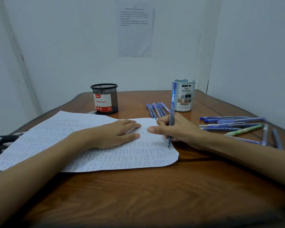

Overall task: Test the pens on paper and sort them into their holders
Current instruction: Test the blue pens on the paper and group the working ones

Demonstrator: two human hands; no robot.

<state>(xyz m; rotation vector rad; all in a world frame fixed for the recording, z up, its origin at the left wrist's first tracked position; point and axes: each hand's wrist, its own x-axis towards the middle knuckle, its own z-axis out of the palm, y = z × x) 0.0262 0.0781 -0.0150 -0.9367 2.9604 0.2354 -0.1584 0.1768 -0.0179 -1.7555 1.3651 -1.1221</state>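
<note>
A: Left edge first?
B: Black pens (3, 140) at the far left of the table (155, 195), partly out of frame; count unreadable. Then the paper (44, 142), covered in small test marks.
A: Left hand?
B: Left hand (115, 134) lies flat on the sheet, fingers straight, grasping nothing. Likely pinning the paper so it won't slide under a stroke.
A: Holders?
B: Black mesh holder (104, 98) behind the paper; no pens show above its rim. A loose row of blue pens (156, 110) lies between it and the pale blue organizer (185, 96).
A: Pen under test?
B: Right hand (179, 129) is curled round a blue pen (172, 112), tip on the paper near its right edge, in writing grip.
A: Far right?
B: Heap of blue pens (232, 124), one green pen (244, 130) among them, close to the right arm. Probably untested stock.
</note>
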